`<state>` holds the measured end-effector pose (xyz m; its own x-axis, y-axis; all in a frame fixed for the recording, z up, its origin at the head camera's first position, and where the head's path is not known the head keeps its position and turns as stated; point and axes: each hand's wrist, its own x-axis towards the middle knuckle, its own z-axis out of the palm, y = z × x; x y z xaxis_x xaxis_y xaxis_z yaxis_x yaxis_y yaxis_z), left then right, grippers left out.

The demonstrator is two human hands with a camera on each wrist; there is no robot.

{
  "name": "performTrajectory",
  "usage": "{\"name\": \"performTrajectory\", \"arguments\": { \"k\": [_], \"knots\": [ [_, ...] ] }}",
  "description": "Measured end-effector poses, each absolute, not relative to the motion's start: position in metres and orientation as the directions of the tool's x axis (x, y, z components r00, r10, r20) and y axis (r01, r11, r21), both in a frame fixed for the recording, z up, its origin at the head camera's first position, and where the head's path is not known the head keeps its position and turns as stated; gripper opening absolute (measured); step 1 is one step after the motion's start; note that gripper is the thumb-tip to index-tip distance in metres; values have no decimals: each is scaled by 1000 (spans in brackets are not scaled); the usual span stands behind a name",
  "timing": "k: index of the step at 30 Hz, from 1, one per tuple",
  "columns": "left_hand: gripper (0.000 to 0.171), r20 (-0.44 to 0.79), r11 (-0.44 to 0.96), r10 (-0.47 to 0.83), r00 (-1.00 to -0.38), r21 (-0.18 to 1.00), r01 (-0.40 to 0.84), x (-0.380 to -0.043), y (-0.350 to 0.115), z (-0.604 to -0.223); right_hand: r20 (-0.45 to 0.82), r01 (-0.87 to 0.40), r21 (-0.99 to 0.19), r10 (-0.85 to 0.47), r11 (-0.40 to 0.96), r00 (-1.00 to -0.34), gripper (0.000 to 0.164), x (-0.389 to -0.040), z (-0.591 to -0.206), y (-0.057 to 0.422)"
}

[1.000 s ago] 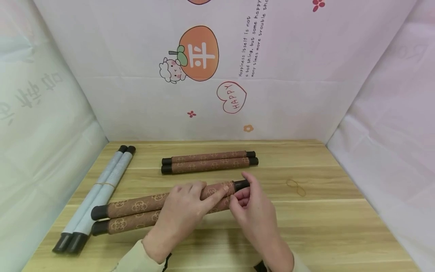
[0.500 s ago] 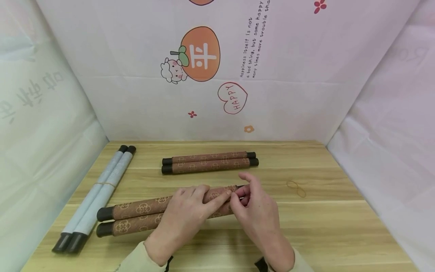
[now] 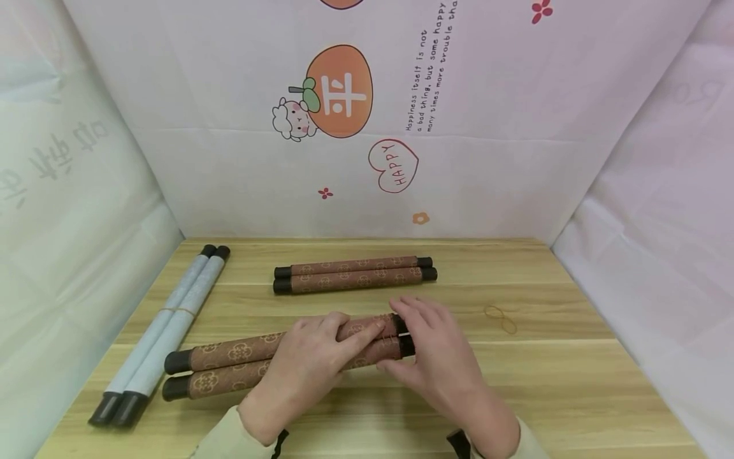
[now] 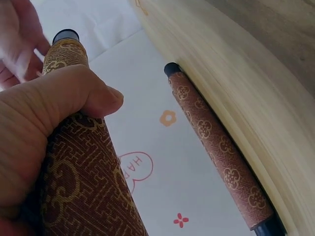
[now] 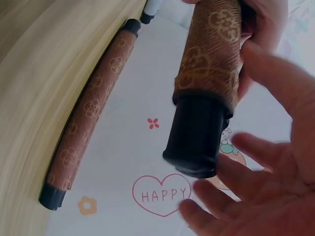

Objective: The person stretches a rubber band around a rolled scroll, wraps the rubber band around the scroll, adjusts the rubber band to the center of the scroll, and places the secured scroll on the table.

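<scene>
Two brown scrolls (image 3: pixel 237 352) with gold flower patterns and black end caps lie side by side, slightly tilted, above the table. My left hand (image 3: pixel 306 360) grips the pair around the middle, thumb along the top in the left wrist view. At their right end, a thin tan rubber band (image 3: pixel 391 338) circles the patterned part near the caps. My right hand (image 3: pixel 438 357) is beside that end with its fingers spread. In the right wrist view its relaxed fingers (image 5: pixel 256 196) surround the black cap (image 5: pixel 196 132) without curling on it.
Another pair of brown scrolls (image 3: pixel 355 278) lies farther back on the wooden table (image 3: pixel 550 382). Two pale blue scrolls (image 3: pixel 172 319), banded together, lie at the left. A loose rubber band (image 3: pixel 501 319) sits to the right. White printed cloth (image 3: pixel 487 178) walls the table's back and sides.
The held scrolls have shifted slightly to the right. My right hand's pinched fingers have spread and moved off the band, so the black caps at the right end now show.
</scene>
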<state>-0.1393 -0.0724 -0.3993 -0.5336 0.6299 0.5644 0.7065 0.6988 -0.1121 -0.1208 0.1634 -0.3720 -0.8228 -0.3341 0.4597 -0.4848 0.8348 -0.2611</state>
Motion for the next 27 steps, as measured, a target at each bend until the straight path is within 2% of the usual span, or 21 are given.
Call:
{"name": "performTrajectory", "arguments": {
  "k": [4,10,16,27],
  "knots": [
    [93,562,695,636,-529,-120,709,-140,-73,-400,337,-478,-181,-403,859,-851,93,-122,-375,166],
    [88,557,678,651,-515,-121,725,-141,-74,-401,388,-522,-59,-462,851,-798,84,-126,-382,168],
    [82,530,663,669,-521,-108,741,-141,-74,-402,380,-529,-6,-488,848,-786,76,-130,-385,169],
    [109,422,667,683,-596,-28,744,-139,-74,-404,298,-522,3,-499,853,-814,69,-134,-390,167]
  ]
}}
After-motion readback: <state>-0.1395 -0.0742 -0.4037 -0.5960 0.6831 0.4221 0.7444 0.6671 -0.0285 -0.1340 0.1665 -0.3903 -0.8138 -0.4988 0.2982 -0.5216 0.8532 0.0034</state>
